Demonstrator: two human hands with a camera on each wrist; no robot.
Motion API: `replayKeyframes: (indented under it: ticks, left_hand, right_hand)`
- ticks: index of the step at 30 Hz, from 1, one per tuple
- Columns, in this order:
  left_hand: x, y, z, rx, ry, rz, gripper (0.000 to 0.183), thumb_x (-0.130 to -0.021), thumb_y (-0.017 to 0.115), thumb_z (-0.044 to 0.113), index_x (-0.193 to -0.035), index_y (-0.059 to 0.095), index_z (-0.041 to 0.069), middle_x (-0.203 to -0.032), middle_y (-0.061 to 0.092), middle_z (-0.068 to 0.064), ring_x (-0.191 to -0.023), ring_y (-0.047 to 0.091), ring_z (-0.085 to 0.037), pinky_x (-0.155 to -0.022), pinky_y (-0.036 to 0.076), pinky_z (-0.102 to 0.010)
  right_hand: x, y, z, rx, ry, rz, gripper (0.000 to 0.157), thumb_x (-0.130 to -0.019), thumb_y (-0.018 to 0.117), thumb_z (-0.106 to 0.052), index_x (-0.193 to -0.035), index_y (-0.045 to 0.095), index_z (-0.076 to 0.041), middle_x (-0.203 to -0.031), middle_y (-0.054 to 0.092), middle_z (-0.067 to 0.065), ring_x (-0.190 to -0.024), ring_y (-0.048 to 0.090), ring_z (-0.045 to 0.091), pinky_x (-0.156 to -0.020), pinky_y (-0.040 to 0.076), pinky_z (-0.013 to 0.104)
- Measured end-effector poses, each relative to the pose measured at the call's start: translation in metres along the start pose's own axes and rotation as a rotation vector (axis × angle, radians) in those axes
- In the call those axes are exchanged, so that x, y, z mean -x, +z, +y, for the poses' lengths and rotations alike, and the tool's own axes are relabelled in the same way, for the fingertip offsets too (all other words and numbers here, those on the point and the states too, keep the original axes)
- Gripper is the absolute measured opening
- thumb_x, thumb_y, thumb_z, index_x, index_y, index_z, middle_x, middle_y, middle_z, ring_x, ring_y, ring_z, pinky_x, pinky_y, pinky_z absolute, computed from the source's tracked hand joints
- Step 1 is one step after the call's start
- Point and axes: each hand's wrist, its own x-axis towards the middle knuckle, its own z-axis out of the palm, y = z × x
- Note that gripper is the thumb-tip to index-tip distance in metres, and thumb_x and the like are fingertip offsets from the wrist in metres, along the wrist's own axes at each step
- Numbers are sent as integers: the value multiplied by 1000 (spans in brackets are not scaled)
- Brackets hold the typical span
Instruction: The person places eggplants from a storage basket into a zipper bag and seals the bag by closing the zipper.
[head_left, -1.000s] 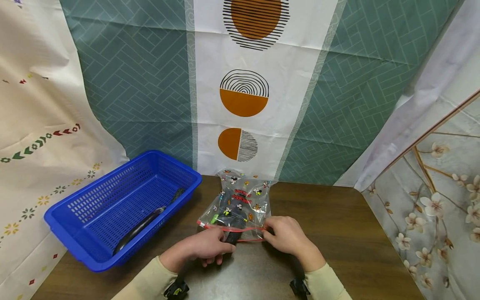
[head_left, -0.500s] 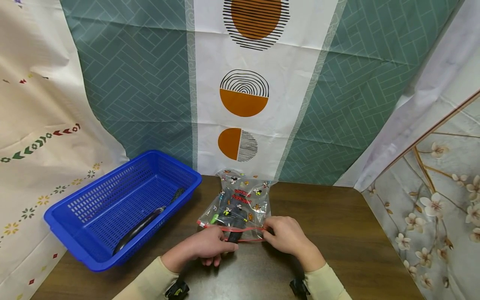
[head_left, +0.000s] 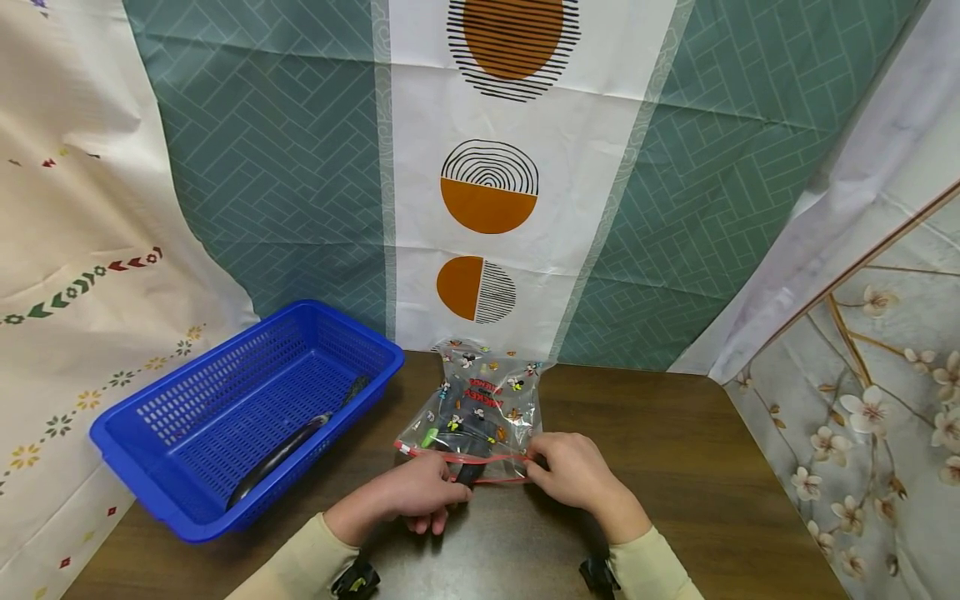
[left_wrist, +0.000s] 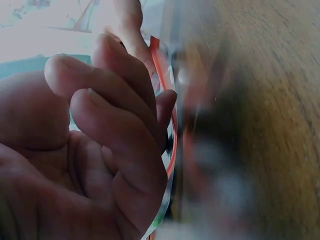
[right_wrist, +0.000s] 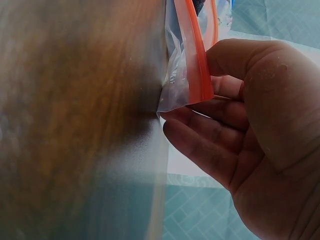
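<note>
A clear zip bag with cartoon prints and a red zip strip lies on the table. Inside are dark items and a bright green piece, their kind unclear through the plastic. A black item shows at the bag's mouth. My left hand has its fingers curled at the left part of the mouth, apparently gripping the edge; its own fingers hide the contact. At the mouth's right corner, my right hand pinches the plastic and red strip. The right wrist view shows that corner between thumb and fingers.
A blue perforated basket stands to the left. In it lie a long glossy dark eggplant and a dark bumpy item. Patterned cloth hangs behind the table and at both sides.
The left hand's thumb shifts slightly to the right and back beside the black item. My right hand, the bag and the basket stay in place.
</note>
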Motion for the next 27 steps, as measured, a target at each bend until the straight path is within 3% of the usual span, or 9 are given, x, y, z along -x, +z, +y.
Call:
replayKeyframes:
  ticks: [7, 15, 27]
  left_hand:
    - [0, 1, -1, -16, -5, -18, 32, -97, 65, 12, -65, 60, 7, -50, 61, 1, -36, 46, -6, -38, 39, -21]
    - [-2, 3, -2, -28, 34, -26, 35, -105, 68, 17, -77, 69, -5, -52, 62, 1, -36, 48, -5, -38, 39, -21]
    - [-5, 1, -4, -72, 100, 24, 40, -110, 70, 24, -79, 72, -1, -53, 63, 2, -36, 49, -6, -39, 38, -23]
  right_hand:
    - [0, 0, 0, -2, 0, 2, 24, -90, 82, -16, -78, 65, -28, -72, 56, -16, -62, 47, 2, -57, 40, 29]
    - [0, -1, -1, -4, 1, 4, 23, -90, 82, -16, -79, 66, -27, -72, 56, -16, -63, 48, 3, -57, 41, 30]
    - [0, -1, -2, -6, -5, 6, 22, -91, 81, -15, -79, 66, -27, -73, 58, -15, -62, 48, 2, -57, 41, 29]
